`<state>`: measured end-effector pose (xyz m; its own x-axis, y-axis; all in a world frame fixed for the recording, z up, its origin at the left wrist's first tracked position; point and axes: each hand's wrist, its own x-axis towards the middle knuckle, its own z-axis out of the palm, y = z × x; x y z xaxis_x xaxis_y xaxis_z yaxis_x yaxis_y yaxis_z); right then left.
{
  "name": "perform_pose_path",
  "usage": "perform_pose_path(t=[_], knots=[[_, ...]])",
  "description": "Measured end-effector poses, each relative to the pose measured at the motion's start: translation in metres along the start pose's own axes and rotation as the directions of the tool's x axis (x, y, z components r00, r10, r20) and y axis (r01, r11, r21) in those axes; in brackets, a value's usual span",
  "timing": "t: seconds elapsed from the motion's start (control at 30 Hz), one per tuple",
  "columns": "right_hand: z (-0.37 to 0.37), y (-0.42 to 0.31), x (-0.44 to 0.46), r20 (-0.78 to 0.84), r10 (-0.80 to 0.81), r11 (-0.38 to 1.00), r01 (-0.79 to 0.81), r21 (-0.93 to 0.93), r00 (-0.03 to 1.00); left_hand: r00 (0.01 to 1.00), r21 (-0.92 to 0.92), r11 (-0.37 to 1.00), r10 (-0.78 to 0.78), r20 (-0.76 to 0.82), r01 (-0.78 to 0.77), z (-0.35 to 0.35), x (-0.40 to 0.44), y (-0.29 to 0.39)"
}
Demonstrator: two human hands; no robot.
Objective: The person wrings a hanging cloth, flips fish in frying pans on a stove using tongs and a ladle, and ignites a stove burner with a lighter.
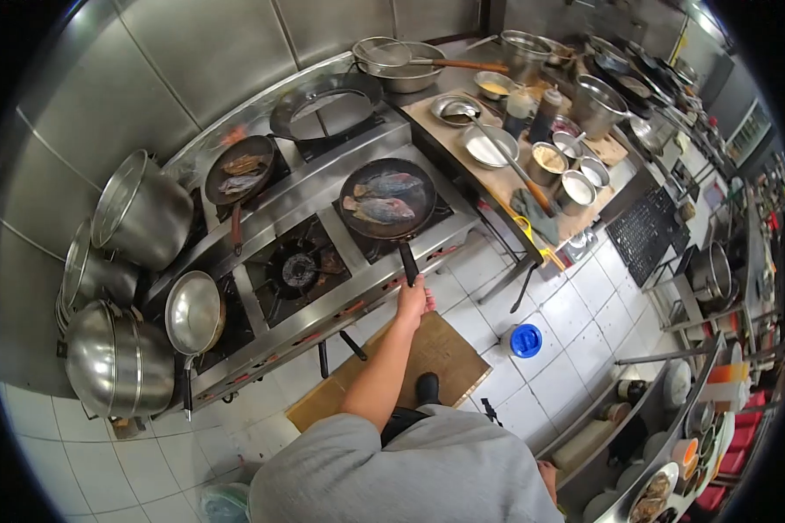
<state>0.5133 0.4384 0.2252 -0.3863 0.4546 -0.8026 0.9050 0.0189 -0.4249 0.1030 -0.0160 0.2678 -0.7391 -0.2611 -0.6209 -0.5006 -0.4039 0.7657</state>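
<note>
My left hand [415,299] is closed around the black handle of a frying pan [391,228], which sits on the front right burner of the stove. Two whole fish [382,197] lie side by side in this pan. Low at my right side, partly hidden by my grey shirt, is my right hand [547,479]; its fingers cannot be made out. Behind to the left, a second frying pan [241,202] on a back burner holds more browned fish [246,166]. The front middle burner [299,268] is bare, and a steel pan [195,312] stands left of it.
Large steel pots [144,209] crowd the stove's left end. A wide dark pan [327,105] sits at the back. On the right, a worktop [488,187] carries bowls, squeeze bottles [545,113] and a ladle [515,166]. A blue-lidded tub [525,341] stands on the tiled floor.
</note>
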Motion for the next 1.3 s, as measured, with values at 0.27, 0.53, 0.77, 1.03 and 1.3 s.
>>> perform_pose_path(t=[0.27,0.53,0.77,1.03,1.3], knots=[[0.009,-0.008,-0.001,0.010,-0.028,0.999,0.028,-0.021,1.000,0.999,-0.054,0.998,0.027,0.042,-0.024,-0.001,-0.003,0.001],[0.017,0.020,0.021,0.054,-0.010,0.934,-0.010,0.358,0.998,0.899,0.395,0.911,-0.265,0.349,0.116,-0.037,-0.040,-0.027],[0.043,0.107,0.017,-0.073,-0.018,0.996,0.024,0.080,0.997,0.603,0.889,0.382,-0.655,0.454,-0.254,-0.006,-0.136,-0.076],[0.024,0.061,-0.075,-0.157,0.047,0.948,0.006,0.320,0.986,0.363,0.612,0.196,-0.654,0.664,-0.766,0.008,-0.192,-0.112],[-0.135,-0.003,-0.364,-0.966,-0.241,0.644,0.760,-0.085,0.096,0.306,0.461,0.051,-0.682,0.664,-0.886,-0.006,-0.245,-0.138]])
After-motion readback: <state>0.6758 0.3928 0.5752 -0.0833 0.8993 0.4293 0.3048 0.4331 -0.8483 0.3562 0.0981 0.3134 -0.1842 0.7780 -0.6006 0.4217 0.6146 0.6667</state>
